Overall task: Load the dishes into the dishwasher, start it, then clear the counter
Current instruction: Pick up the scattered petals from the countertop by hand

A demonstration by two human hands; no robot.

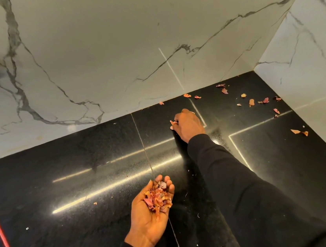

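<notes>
A glossy black stone table carries onion-skin scraps scattered beyond the right hand and one fleck left of the left hand.

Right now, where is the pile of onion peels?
Head view, lower middle: the pile of onion peels lies in the upturned left hand over the black counter, nearer than the right hand.
</notes>
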